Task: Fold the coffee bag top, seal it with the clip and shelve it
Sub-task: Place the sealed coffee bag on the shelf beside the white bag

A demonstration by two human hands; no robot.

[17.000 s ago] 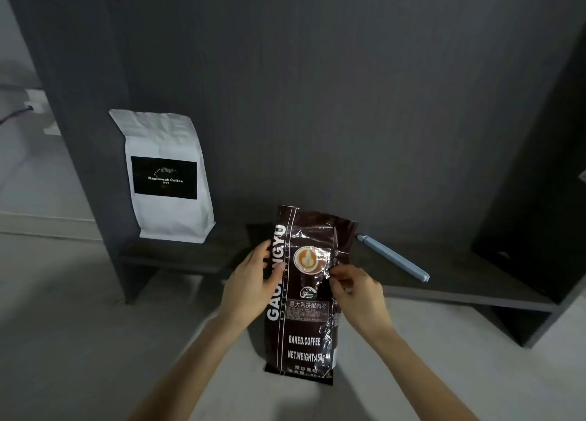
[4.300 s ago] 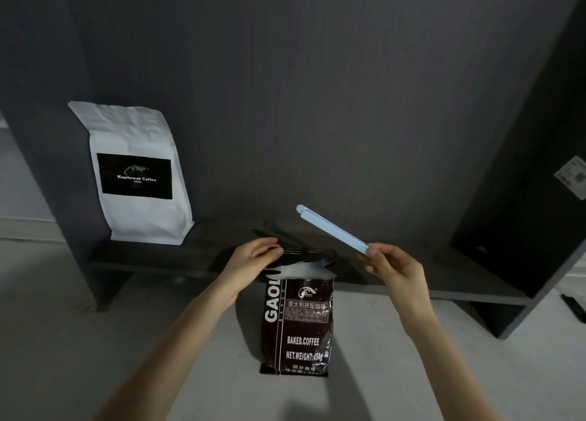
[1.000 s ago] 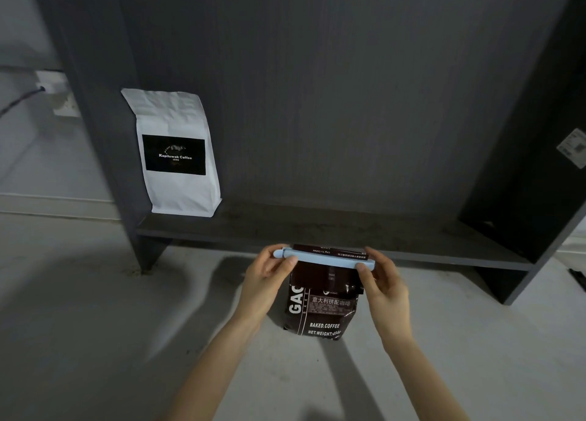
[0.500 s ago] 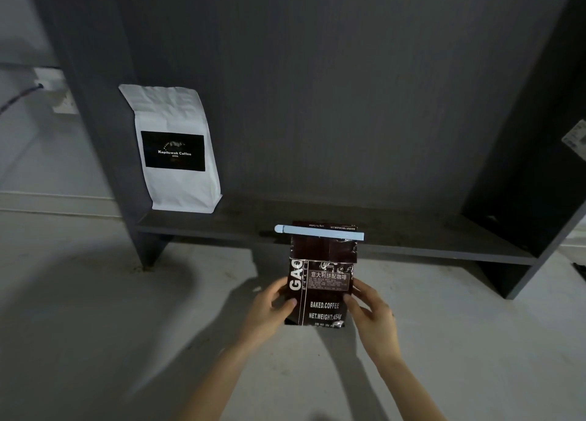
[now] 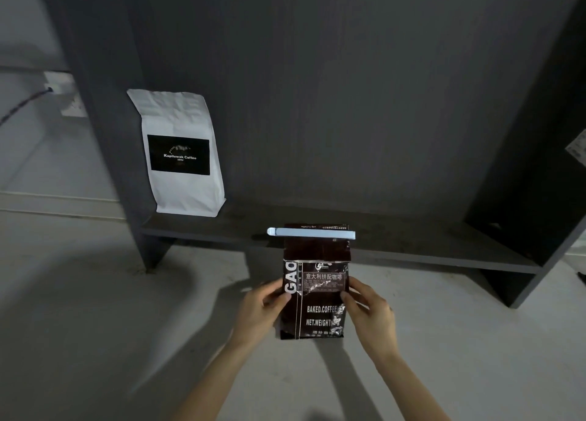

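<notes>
The dark brown coffee bag (image 5: 317,294) stands upright in front of the low shelf (image 5: 412,249), its top folded down. A pale blue clip (image 5: 310,232) is clamped across the folded top, lying level. My left hand (image 5: 263,306) grips the bag's left side and my right hand (image 5: 367,313) grips its right side, both around the middle of the bag. The bag's base is near the grey floor; whether it touches the floor I cannot tell.
A white coffee bag (image 5: 180,154) with a black label stands at the shelf's left end against the dark back panel. The cabinet's side walls rise at left and right. A wall socket (image 5: 60,84) with a cable is at far left.
A second ago both hands held the clip's ends at the bag top. They have since dropped to the bag's sides. The clip stays on the fold, and the bag sits slightly higher in view.
</notes>
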